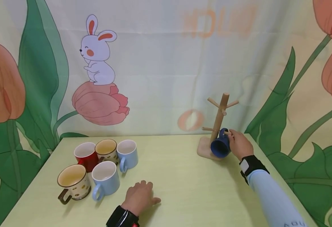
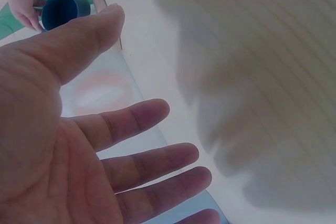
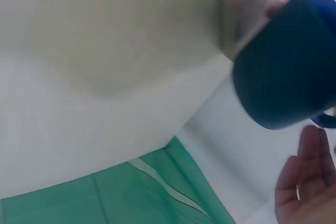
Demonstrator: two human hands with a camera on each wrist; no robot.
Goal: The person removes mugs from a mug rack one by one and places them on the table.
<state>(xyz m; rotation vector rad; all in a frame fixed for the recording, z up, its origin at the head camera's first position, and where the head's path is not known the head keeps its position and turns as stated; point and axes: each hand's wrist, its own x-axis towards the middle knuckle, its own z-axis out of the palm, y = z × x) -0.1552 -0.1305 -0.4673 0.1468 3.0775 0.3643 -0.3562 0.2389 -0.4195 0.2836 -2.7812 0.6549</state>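
At the right of the head view a dark blue mug (image 1: 220, 147) hangs tilted by its handle on a lower peg of the wooden mug tree (image 1: 219, 116). My right hand (image 1: 241, 145) is beside the mug's handle and the peg's end. In the right wrist view its fingers (image 3: 310, 153) look loosely extended just below the handle; whether they touch it is hard to tell. My left hand (image 1: 140, 197) hovers palm down over the table's front, fingers spread and holding nothing. Nearest to it stands a light blue mug (image 1: 106, 178).
At the table's left, a red mug (image 1: 87, 157), two cream mugs with brown rims (image 1: 75, 183) and another light blue mug (image 1: 128, 154) stand upright close together. A printed curtain (image 1: 160, 63) hangs behind the pale table (image 1: 171, 170).
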